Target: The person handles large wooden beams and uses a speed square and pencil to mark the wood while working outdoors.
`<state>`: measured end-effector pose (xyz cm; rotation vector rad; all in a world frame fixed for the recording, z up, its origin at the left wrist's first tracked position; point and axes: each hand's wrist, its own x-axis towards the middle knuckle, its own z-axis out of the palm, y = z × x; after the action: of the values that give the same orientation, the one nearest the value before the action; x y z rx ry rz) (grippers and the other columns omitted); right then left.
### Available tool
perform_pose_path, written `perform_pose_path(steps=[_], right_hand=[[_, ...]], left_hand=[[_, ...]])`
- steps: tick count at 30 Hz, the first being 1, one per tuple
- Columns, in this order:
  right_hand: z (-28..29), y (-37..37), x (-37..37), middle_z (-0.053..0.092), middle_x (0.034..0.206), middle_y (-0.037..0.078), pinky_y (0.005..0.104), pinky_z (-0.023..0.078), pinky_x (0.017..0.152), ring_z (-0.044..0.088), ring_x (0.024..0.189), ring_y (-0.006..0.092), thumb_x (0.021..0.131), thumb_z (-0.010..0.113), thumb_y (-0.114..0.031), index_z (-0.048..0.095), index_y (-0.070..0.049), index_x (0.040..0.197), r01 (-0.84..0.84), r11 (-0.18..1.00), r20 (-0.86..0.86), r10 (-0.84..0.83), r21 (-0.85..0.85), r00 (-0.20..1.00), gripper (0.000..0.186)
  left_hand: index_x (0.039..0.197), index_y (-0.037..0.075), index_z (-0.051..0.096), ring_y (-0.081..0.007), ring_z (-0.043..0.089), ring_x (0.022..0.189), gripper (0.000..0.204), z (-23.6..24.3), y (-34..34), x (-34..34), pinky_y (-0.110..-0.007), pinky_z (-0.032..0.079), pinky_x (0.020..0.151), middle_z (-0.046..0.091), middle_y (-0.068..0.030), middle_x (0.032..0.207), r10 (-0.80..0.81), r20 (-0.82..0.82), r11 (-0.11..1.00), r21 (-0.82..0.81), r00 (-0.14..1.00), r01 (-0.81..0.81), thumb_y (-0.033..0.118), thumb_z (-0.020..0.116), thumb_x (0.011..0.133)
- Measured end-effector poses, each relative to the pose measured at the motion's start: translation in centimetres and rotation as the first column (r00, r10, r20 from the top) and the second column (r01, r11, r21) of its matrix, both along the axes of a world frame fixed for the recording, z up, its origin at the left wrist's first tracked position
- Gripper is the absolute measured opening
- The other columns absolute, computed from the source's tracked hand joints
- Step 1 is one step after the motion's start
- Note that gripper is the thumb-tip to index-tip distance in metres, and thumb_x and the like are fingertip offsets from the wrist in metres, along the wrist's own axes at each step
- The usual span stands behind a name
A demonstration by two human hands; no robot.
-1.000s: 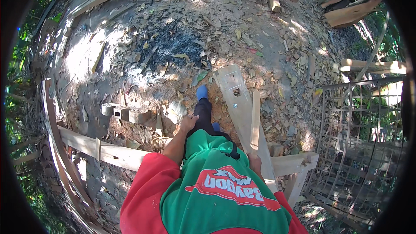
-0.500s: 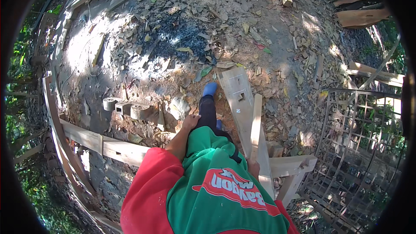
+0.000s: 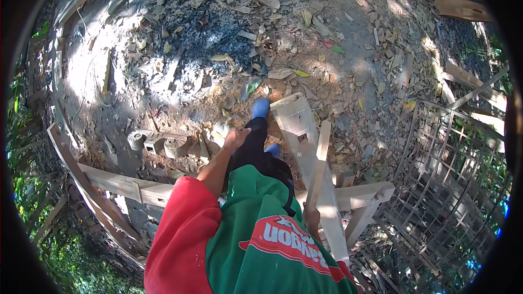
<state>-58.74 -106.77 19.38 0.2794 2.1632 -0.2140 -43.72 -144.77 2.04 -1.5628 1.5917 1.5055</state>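
Observation:
At the left edge of my dark trouser leg [image 3: 251,144], the fingers of my left hand [image 3: 237,137] are closed, pinching the cloth. My right hand [image 3: 311,218] is partly hidden by the green and red shirt [image 3: 256,223]. It is wrapped round the lower end of a pale wooden strip [image 3: 320,163], which points away from me. Beneath the strip lies a wide plank [image 3: 297,122] with a square hole cut in it and pencil lines across it. Blue footwear [image 3: 261,108] shows on my feet beside the plank's far end.
A wooden beam [image 3: 117,181] crosses from left to right near me, with the plank over its right part. Left of my legs sits a wood-coloured block tool-like piece [image 3: 163,142] with round ends. A metal grid [image 3: 436,158] stands at right. Leaves and dark ash [image 3: 212,43] cover the ground.
My left hand has moved slightly farther up along the trouser leg. The right hand and strip have shifted a little nearer me. My view has tilted slightly.

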Motion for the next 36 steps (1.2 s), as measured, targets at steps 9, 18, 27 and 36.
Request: perform_pose_path(steps=[9, 18, 27, 36], right_hand=[[2.0, -4.8, 1.5, 0.062, 0.066, 0.018, 0.0439, 0.046, 0.063, 0.063, 0.067, 0.0325, 0.079, 0.065, -0.046, 0.065, 0.006, 0.08, -0.058, 0.995, -0.096, 0.066, 0.082, 0.993, 0.052], [1.7, -6.3, 3.3, 0.065, 0.076, 0.023, 0.0457, 0.047, 0.07, 0.065, 0.078, 0.0381, 0.079, 0.06, -0.053, 0.067, 0.005, 0.089, -0.003, 0.992, -0.046, 0.009, 0.127, 0.999, 0.059], [1.7, -6.9, 3.3, 0.065, 0.08, 0.021, 0.0476, 0.046, 0.071, 0.064, 0.082, 0.0398, 0.084, 0.054, -0.046, 0.067, -0.002, 0.092, -0.139, 0.98, 0.062, 0.132, 0.143, 0.989, 0.046], [-0.5, -4.9, 5.4, 0.065, 0.085, 0.022, 0.0481, 0.048, 0.071, 0.064, 0.084, 0.0401, 0.081, 0.058, -0.048, 0.065, -0.002, 0.093, -0.045, 0.997, -0.002, 0.045, 0.07, 0.999, 0.049]], left_hand=[[0.093, 0.006, 0.064, -0.0271, 0.064, 0.068, 0.034, -4.3, -4.7, -1.5, -0.039, 0.047, 0.065, 0.062, -0.0141, 0.073, -0.226, -0.245, 0.925, -0.359, 0.943, 0.129, 0.038, 0.053, 0.085], [0.09, 0.002, 0.066, -0.0254, 0.064, 0.069, 0.045, -3.3, -6.9, -2.2, -0.038, 0.048, 0.07, 0.065, -0.0142, 0.075, -0.168, -0.138, 0.976, -0.165, 0.976, 0.144, 0.044, 0.052, 0.085], [0.088, 0.002, 0.067, -0.0245, 0.063, 0.072, 0.046, -3.6, -7.6, -2.6, -0.038, 0.048, 0.07, 0.065, -0.014, 0.075, -0.162, -0.18, 0.976, -0.171, 0.97, 0.131, 0.046, 0.053, 0.084], [0.098, 0.007, 0.068, -0.0351, 0.061, 0.099, 0.04, -1.2, -9.0, -4.2, -0.042, 0.049, 0.082, 0.065, -0.0203, 0.104, -0.435, -0.134, 0.898, -0.134, 0.891, 0.418, 0.041, 0.054, 0.084]])
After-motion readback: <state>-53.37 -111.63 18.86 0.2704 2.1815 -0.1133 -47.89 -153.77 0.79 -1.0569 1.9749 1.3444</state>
